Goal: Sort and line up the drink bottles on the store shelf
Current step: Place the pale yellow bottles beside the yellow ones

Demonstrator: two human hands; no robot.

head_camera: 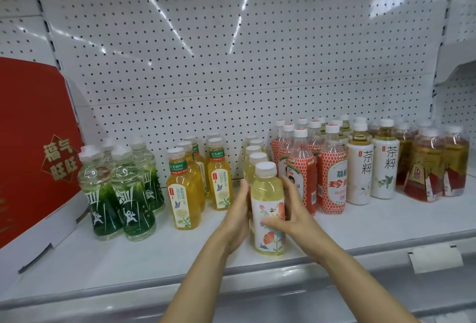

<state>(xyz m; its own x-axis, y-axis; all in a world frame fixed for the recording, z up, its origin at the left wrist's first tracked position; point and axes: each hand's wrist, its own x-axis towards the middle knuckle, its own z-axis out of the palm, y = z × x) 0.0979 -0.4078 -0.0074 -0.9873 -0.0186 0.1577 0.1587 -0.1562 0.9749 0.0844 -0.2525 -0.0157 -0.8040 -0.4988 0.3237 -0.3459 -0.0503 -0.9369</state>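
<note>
Red box [33,142]: 福气旺旺; yellow tea bottles [183,189]: 东方树叶, 茉莉花茶; white bottles [383,168]: 茶粹; red-patterned bottle [332,181]: 珍, rest unreadable

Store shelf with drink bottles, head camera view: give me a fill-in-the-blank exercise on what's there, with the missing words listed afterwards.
1. Both hands hold the front pale yellow bottle with the flowered label, whose cap is ____.
2. The left hand and the right hand touch that bottle on ____ sides.
3. The clear bottles with dark green labels stand right beside a large ____ cardboard box.
4. The wall behind the white metal shelf is white ____.

Missing words: white; opposite; red; pegboard
</note>
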